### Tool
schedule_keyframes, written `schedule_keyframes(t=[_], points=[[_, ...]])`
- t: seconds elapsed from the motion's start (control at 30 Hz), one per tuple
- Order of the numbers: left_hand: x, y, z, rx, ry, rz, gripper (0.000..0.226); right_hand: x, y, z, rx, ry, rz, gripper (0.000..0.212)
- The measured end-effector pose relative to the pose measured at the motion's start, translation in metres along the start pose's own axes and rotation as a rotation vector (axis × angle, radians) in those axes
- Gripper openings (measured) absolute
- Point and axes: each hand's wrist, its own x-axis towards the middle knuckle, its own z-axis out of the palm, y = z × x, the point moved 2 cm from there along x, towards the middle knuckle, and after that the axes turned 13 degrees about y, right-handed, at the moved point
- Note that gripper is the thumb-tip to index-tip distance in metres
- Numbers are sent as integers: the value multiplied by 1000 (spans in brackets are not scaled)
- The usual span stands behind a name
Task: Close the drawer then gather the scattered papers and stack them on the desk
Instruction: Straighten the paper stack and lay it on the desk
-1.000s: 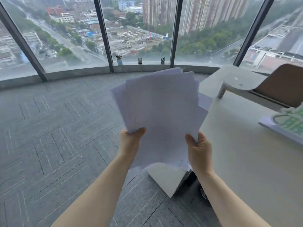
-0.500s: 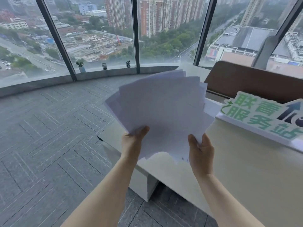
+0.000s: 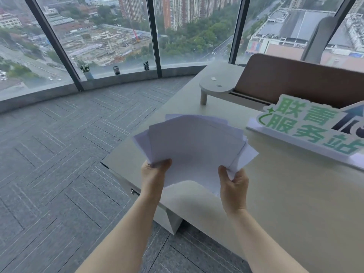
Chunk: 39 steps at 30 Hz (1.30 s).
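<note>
- Gathering looks done: the left hand (image 3: 153, 174) and right hand (image 3: 233, 186) each pinch the fanned sheaf of white papers (image 3: 197, 146).
- It hangs over the pale beige desk (image 3: 295, 203).
- Left: square and set down; drawer state unclear.

Green characters 联青服务站 stand on a white cut-out sign (image 3: 307, 129) on the desk (image 3: 295, 194)

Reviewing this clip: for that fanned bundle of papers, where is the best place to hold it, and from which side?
Probably the near bottom edge, from the person's own side, one hand at each corner. The papers fan apart at the far end but converge near the bottom, so a pinch there catches every sheet. That is where the left hand and right hand grip now, above the desk.
</note>
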Motion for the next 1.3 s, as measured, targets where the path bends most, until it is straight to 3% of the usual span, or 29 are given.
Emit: schedule_keyframes(t=[0.17,0.37,0.47,0.63,0.97,1.13,1.3], points=[[9,-15,2,43,-49,26,48,12,13,-8,-45,-138,55,32],[12,-20,14,-2,-37,7,27,23,16,-1,36,-41,92,9],[17,-25,15,11,-27,5,29,22,15,3,80,-2,89,14],[25,-43,21,104,-131,6,29,18,38,8,-75,-111,168,14],[52,-21,45,134,-170,83,16,31,9,12,-73,48,185,10],[71,15,54,282,-234,300,8,62,-27,-1,93,176,44,33],[86,53,70,573,-244,687,12,94,-59,-12,-231,167,-219,21]])
